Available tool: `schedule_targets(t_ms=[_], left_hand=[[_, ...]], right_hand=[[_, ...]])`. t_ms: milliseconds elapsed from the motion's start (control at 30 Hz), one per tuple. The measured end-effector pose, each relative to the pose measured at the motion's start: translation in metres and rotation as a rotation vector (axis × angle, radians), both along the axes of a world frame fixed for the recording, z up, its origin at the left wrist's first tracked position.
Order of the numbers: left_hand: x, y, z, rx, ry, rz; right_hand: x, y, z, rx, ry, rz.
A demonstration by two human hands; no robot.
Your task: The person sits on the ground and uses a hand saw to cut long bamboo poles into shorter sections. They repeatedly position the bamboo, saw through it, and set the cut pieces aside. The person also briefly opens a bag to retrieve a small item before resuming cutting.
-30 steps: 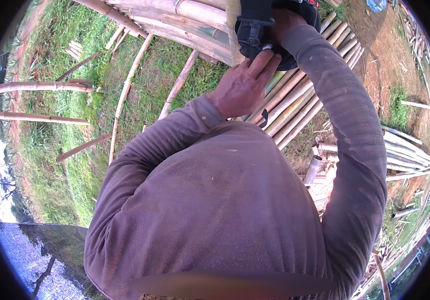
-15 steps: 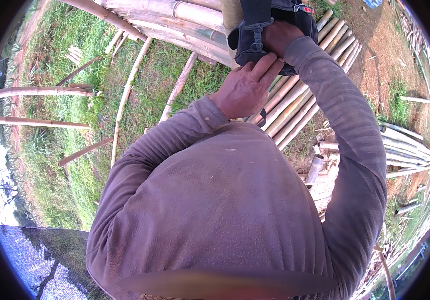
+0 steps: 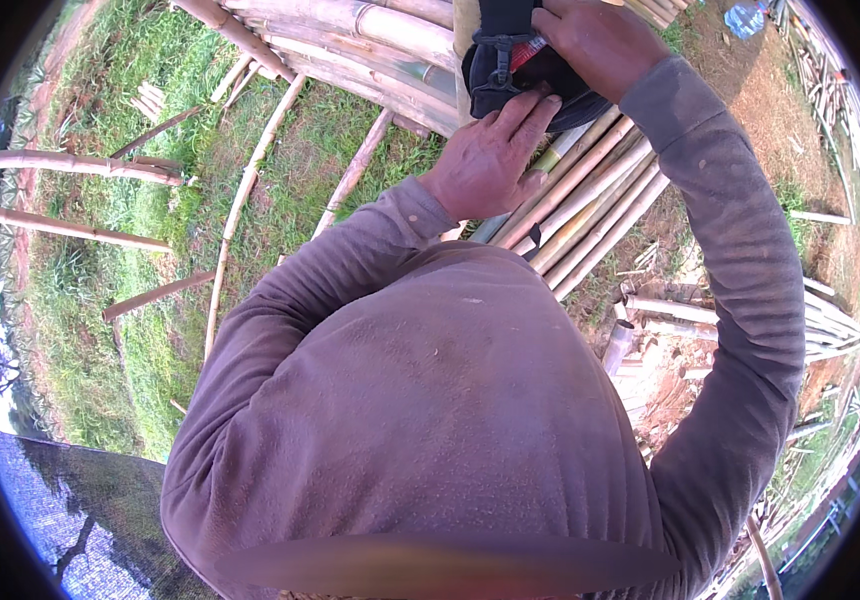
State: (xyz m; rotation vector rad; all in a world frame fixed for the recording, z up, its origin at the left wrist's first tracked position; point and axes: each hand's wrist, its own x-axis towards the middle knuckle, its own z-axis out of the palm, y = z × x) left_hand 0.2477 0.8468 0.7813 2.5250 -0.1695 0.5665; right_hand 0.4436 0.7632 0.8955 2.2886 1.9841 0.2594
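A black bag with a strap and plastic buckle hangs at the top, beside an upright bamboo pole. Its mouth gapes, with a red and white patch showing inside. My left hand rests against the bag's near rim, fingers stretched out and thumb apart. Above the bag's right side is my right hand, its fingers bent inward close to the strap. Whatever those fingers hold, if anything, is hidden behind the hand.
Bamboo poles lie side by side beneath the bag. A bamboo structure stands at the far left, with thinner poles over grass. Cut bamboo lies at right. A clear plastic bottle is on the ground at the upper right.
My right hand has come up out of the bag and moved right and away, uncovering the red and white patch. My left hand has stayed at the rim.
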Motion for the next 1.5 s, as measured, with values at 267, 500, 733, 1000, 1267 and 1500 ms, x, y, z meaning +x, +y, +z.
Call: schedule_targets(t_ms=[267, 500, 733, 1000, 1267, 1500], left_hand=[[0.022, -0.008, 0.024, 0.007, 0.01, -0.002], [0.082, -0.016, 0.08, -0.753, -0.071, -0.087], [0.199, 0.005, 0.149, -1.264, -0.369, -0.468], [0.225, 0.018, 0.14, -1.159, -0.028, -0.383], [0.2, 0.025, 0.134, -0.932, -0.002, -0.48], [0.174, 0.02, 0.118, -0.923, -0.016, -0.564]], right_hand=[[0.04, -0.044, 0.052, 0.516, 0.199, 0.024], [0.064, -0.079, 0.059, 0.95, 1.047, -0.448], [0.074, -0.076, 0.01, 1.143, 1.369, -0.536], [0.052, -0.09, 0.07, 0.897, 0.06, -0.356], [0.075, -0.09, 0.053, 0.797, 0.117, -0.265], [0.09, -0.094, 0.038, 0.774, 0.396, -0.343]])
